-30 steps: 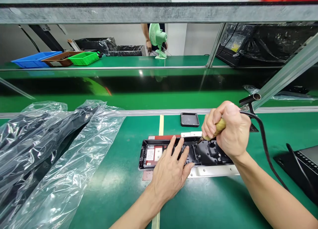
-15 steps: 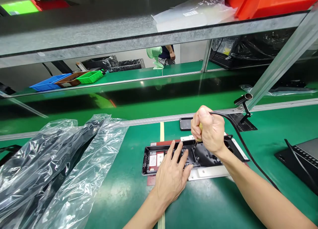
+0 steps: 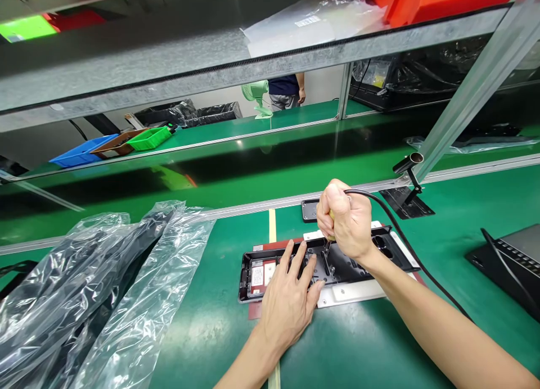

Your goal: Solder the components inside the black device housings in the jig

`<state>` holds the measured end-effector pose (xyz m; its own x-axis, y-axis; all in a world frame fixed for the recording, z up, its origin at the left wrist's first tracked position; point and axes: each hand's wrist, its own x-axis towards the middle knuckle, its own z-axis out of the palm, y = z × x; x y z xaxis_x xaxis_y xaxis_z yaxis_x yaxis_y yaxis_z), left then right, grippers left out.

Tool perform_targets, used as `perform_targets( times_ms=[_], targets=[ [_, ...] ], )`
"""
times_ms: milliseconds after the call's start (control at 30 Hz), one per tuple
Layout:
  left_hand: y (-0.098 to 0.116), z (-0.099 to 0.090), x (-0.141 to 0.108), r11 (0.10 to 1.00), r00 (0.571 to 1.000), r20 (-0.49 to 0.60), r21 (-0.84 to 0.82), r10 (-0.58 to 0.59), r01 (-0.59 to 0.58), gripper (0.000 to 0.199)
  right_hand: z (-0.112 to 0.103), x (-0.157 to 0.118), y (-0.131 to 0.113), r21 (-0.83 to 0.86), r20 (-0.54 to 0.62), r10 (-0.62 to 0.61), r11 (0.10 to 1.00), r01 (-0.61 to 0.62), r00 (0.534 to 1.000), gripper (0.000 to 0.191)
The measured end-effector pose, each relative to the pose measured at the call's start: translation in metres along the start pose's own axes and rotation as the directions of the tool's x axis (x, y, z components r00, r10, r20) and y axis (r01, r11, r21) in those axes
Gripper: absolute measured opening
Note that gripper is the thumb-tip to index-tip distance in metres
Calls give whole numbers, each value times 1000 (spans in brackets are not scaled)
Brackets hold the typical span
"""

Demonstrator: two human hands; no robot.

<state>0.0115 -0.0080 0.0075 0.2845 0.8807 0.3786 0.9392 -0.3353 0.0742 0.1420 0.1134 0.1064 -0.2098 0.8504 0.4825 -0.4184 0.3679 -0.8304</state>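
Note:
A long black plastic housing [image 3: 352, 261] lies on a white and dark red fixture [image 3: 358, 291] on the green bench. My left hand [image 3: 291, 293] rests with spread fingers on the left half of the housing. Above its middle, my right hand [image 3: 346, 220] is wrapped round a yellowish corded driver [image 3: 331, 216], mostly hidden by the fingers. The driver's tip points down into the housing near some black ribs. From the top of my right fist a black cable [image 3: 405, 237] runs off to the right.
Plastic-wrapped black parts [image 3: 93, 288] cover the left of the bench. Behind the housing lies a small black tray [image 3: 310, 210]. A metal tube holder [image 3: 408, 163] stands by the slanted post. A black panel [image 3: 510, 265] sits at the right. A person [image 3: 287, 91] stands beyond the fan.
The whole view has shifted and tilted slightly. My right hand with the driver has moved a little left over the housing. My left hand stays on it.

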Motion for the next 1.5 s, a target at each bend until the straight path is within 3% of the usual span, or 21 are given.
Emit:
perform_targets(
  times_ms=[767,1500],
  targets=[
    [-1,2,-2,1000,1000,-6,-12,-4,4,44,-1,2,1,-20,-7,-50,999,50,999,49],
    [0,1,-2,1000,1000,-7,-23,-6,6,44,0,3,-2,31,15,-23,999,22,1000,47]
  ],
)
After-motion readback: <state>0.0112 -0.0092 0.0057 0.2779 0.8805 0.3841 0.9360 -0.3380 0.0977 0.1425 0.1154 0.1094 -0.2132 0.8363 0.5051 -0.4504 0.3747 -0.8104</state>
